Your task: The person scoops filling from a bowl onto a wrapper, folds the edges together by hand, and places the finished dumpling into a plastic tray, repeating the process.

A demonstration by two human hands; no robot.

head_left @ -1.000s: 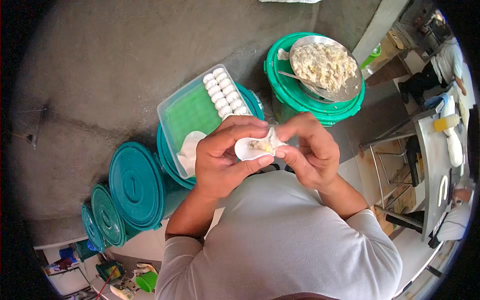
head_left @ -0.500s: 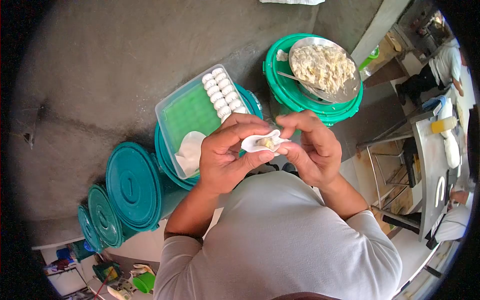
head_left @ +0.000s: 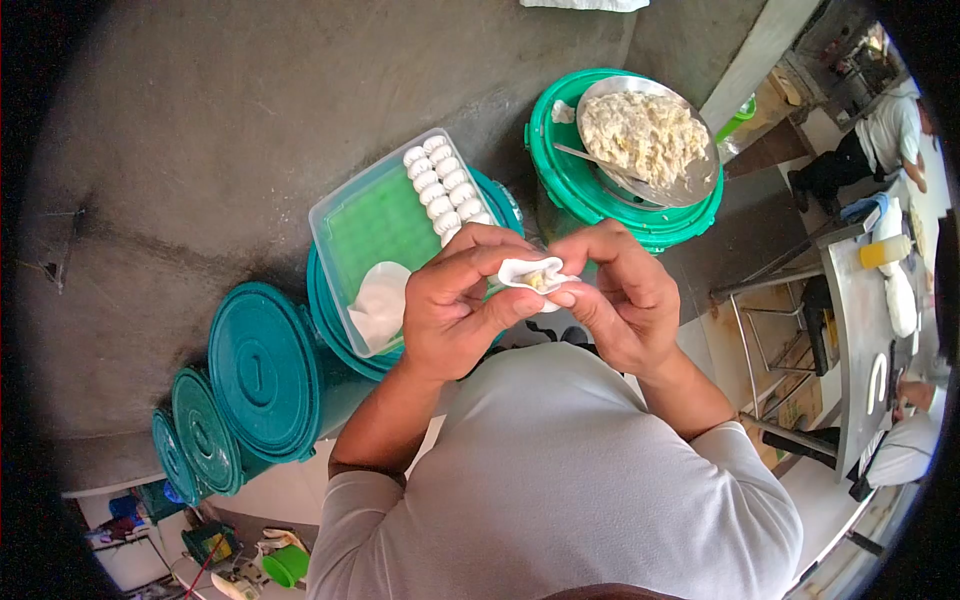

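Since a second ago the round white dough wrapper (head_left: pixel 535 273) has folded further over its filling. Left hand (head_left: pixel 455 305) and right hand (head_left: pixel 615 300) both pinch it, held above the clear plastic tray (head_left: pixel 380 235); sealing appears underway.

Premises: an informal food-preparation area with a bare concrete floor (head_left: pixel 250 110). Evidence: green lidded plastic buckets (head_left: pixel 262 370) used as work surfaces; a clear plastic container (head_left: pixel 385 235) holding rows of white folded dumplings (head_left: pixel 442 190); a round metal bowl of pale filling (head_left: pixel 645 135); metal-framed tables (head_left: pixel 860 330) alongside.
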